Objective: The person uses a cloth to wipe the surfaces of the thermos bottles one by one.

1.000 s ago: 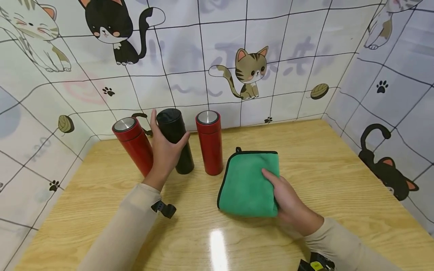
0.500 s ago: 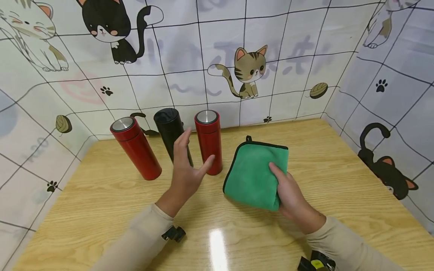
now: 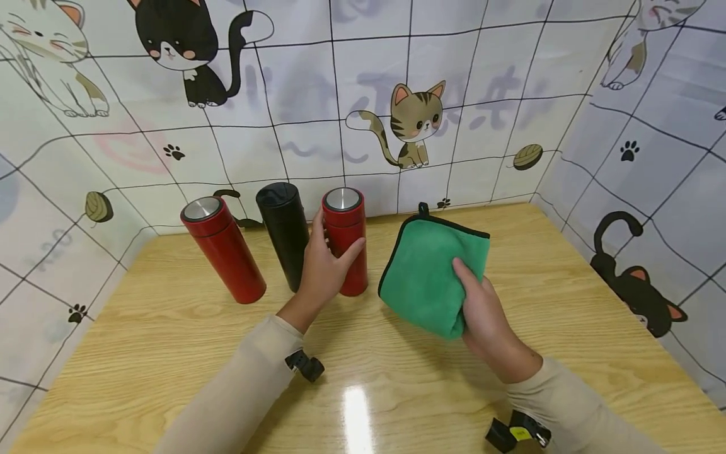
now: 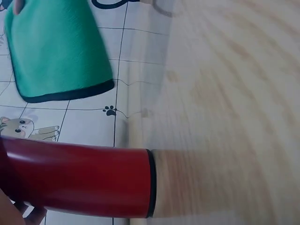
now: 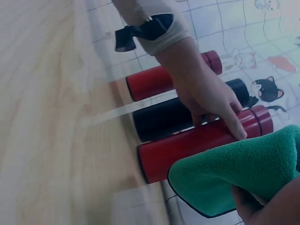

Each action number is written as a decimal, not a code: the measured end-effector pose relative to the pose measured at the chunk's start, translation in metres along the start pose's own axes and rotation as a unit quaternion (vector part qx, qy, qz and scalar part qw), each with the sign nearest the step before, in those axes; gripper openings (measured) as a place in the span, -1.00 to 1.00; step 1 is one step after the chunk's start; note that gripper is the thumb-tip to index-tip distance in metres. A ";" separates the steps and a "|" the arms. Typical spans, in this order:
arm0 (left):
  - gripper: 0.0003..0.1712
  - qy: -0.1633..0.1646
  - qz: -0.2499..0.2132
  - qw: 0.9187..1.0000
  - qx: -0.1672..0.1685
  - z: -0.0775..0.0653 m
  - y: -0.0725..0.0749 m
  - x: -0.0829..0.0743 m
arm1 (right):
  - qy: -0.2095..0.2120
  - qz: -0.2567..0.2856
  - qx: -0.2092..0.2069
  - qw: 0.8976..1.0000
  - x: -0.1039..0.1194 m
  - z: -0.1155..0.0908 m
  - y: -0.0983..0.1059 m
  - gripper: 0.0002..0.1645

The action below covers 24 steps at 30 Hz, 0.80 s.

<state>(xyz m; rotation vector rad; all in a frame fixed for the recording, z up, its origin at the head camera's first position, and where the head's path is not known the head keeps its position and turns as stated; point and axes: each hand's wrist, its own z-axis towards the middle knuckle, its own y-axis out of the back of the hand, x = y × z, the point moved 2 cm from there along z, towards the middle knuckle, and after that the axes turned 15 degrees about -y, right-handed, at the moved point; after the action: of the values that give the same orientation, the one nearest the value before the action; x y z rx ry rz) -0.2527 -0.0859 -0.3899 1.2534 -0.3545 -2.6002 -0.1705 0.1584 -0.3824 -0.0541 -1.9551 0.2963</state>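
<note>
In the head view my left hand [image 3: 324,265] grips the right-hand red thermos [image 3: 353,268], its thumb across the front and its fingers along the left side. The base of that red thermos [image 4: 84,178] stands on the table in the left wrist view. My right hand [image 3: 490,321] holds a folded green cloth [image 3: 431,271] with black edging, thumb on top, just to the right of the thermos. Left of the gripped thermos stands a black thermos [image 3: 283,233], and beyond it another red thermos [image 3: 224,252]; both have nothing holding them.
A light wooden table [image 3: 170,353] carries everything. Behind it and at both sides runs a white gridded sheet [image 3: 306,145] with cat drawings. The three thermoses form a row near the table's back edge.
My left hand has left the black thermos and moved right onto the right-hand red thermos. The right hand has lifted and turned the green cloth slightly, up and to the right.
</note>
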 end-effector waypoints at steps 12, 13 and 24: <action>-0.03 -0.022 0.028 0.999 0.012 -0.042 0.018 -0.025 | 0.056 -0.109 -0.057 0.991 0.006 -0.019 -0.035 -0.36; -0.03 -0.023 0.028 0.999 0.016 -0.046 0.018 -0.028 | 0.063 -0.123 -0.058 0.989 0.004 -0.021 -0.037 -0.37; 0.04 -0.095 0.028 0.994 0.053 -0.080 0.017 -0.062 | 0.193 -0.170 -0.018 0.966 -0.014 -0.045 -0.052 -0.54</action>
<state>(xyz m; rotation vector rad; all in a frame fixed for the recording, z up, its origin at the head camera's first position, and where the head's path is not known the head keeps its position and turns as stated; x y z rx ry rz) -0.1502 -0.0923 -0.3872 1.0139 -0.5608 -2.6903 -0.1187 0.1137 -0.3663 0.1879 -1.5484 0.0178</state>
